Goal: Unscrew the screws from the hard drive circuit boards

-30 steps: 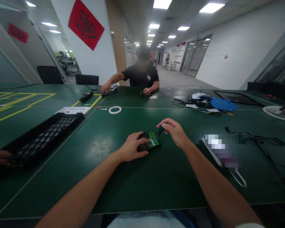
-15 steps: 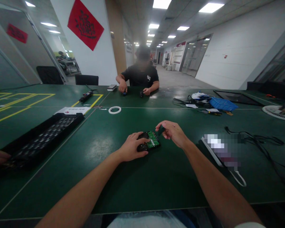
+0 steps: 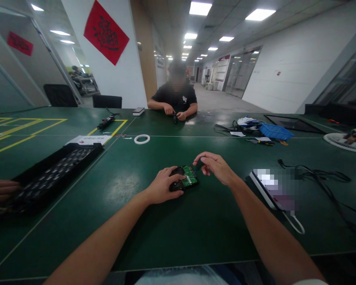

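Note:
A hard drive [image 3: 191, 180] with a green circuit board facing up lies on the green table in front of me. My left hand [image 3: 163, 185] grips its left side, thumb at the near edge and fingers across the top. At the drive's right end, my right hand [image 3: 213, 166] pinches a small dark screwdriver [image 3: 199, 163]. Its tip points down toward the board's right edge; fingers hide most of the handle, and I cannot tell whether the tip touches.
A black tray [image 3: 56, 174] stands left, another person's hand [image 3: 1, 191] at its near end. A white tape ring [image 3: 142, 139] lies ahead. Across sits a person [image 3: 178, 95] handling a small dark object. To the right are a white device [image 3: 264, 190], cables [image 3: 320, 178] and a blue basket [image 3: 275, 131].
My hands stay nearly in place, with the screwdriver turned slightly between my right fingers. The person opposite has brought both hands together. The hand at the tray has moved further in.

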A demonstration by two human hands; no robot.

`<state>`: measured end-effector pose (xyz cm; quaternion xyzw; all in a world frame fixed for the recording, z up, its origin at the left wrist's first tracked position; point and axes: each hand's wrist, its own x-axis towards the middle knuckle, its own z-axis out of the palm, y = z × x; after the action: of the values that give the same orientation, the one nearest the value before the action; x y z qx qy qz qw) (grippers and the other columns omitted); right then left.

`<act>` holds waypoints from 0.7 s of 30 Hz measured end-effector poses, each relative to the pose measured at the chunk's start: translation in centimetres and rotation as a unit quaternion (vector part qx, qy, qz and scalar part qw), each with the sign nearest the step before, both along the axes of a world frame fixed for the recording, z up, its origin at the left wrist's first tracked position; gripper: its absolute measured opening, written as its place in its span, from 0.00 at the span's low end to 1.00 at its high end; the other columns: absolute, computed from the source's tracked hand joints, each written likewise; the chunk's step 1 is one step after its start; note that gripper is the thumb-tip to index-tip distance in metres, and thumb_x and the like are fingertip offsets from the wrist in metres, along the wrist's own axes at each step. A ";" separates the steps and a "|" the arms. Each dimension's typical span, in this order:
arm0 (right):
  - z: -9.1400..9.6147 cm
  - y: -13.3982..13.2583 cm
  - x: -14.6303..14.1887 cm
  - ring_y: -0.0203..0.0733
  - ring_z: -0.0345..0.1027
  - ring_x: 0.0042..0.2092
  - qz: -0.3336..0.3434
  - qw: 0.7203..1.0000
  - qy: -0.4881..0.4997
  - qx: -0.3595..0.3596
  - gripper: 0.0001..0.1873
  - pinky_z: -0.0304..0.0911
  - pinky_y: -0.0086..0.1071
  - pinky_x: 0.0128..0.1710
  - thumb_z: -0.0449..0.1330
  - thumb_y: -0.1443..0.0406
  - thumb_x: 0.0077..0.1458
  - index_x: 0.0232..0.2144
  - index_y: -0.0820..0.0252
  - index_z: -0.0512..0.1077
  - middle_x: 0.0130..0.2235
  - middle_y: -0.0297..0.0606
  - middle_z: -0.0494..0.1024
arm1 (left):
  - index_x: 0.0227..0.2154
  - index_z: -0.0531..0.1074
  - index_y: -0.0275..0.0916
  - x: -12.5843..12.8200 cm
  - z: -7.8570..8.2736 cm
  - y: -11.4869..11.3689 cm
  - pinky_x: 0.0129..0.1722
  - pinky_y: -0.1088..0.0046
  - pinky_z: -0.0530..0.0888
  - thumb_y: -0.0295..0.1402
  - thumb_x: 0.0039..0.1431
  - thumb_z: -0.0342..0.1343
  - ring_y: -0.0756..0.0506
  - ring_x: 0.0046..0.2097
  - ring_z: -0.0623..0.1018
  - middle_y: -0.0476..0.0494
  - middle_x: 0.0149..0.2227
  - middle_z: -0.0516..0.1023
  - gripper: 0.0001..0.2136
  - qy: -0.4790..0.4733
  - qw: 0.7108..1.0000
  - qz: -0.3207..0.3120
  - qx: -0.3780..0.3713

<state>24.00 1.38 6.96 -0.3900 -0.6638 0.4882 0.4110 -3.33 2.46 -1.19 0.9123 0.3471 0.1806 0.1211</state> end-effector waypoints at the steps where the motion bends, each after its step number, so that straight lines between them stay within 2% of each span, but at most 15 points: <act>1: 0.2 -0.1 0.0 0.31 0.64 0.26 -0.001 1.000 -0.007 0.006 0.13 0.56 0.27 0.23 0.56 0.58 0.64 0.41 0.59 0.76 0.43 0.40 0.80 | 0.60 0.70 0.53 0.0 0.0 0.0 0.62 0.44 0.62 0.48 0.57 0.65 0.29 0.65 0.63 0.38 0.69 0.58 0.28 -0.001 1.000 0.001 0.000; 4: 0.8 -0.4 0.2 0.32 0.60 0.26 0.000 0.999 -0.041 0.029 0.11 0.53 0.27 0.23 0.58 0.59 0.62 0.38 0.59 0.78 0.35 0.37 0.79 | 0.60 0.70 0.53 0.0 0.0 0.1 0.62 0.44 0.62 0.48 0.56 0.66 0.29 0.65 0.63 0.39 0.69 0.58 0.28 -0.002 1.000 0.003 -0.001; 6: 0.8 -0.4 0.1 0.32 0.58 0.26 0.002 0.999 -0.039 0.025 0.11 0.52 0.27 0.23 0.58 0.60 0.62 0.37 0.59 0.78 0.32 0.36 0.78 | 0.60 0.70 0.53 0.0 -0.1 0.1 0.62 0.44 0.62 0.47 0.56 0.66 0.29 0.65 0.63 0.39 0.69 0.58 0.28 -0.001 1.000 0.003 0.000; 10: 0.1 -0.2 -0.4 0.29 0.56 0.24 0.032 0.999 0.028 -0.031 0.09 0.47 0.26 0.20 0.58 0.60 0.61 0.36 0.59 0.75 0.41 0.40 0.81 | 0.60 0.70 0.54 0.0 -0.2 0.1 0.62 0.45 0.62 0.48 0.56 0.66 0.29 0.65 0.63 0.39 0.69 0.58 0.29 -0.003 1.000 0.002 0.004; 16: -0.4 0.2 -0.5 0.27 0.54 0.20 0.029 0.992 0.083 -0.095 0.14 0.40 0.25 0.15 0.60 0.58 0.58 0.40 0.60 0.78 0.39 0.40 0.79 | 0.60 0.70 0.52 0.0 -0.2 0.1 0.62 0.45 0.62 0.48 0.57 0.65 0.29 0.65 0.63 0.39 0.69 0.58 0.28 0.002 1.000 0.002 0.004; 21: -0.6 0.1 -0.5 0.29 0.61 0.22 0.044 0.980 0.127 -0.145 0.12 0.45 0.24 0.13 0.61 0.56 0.58 0.37 0.60 0.75 0.43 0.42 0.81 | 0.60 0.70 0.52 0.0 -0.1 0.1 0.62 0.45 0.62 0.48 0.56 0.65 0.29 0.65 0.63 0.38 0.68 0.58 0.28 0.000 1.000 0.003 0.003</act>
<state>23.49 1.46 6.39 -0.3510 -0.5447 0.6425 0.4090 -3.35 2.54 -1.34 0.9117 0.3491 0.1820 0.1178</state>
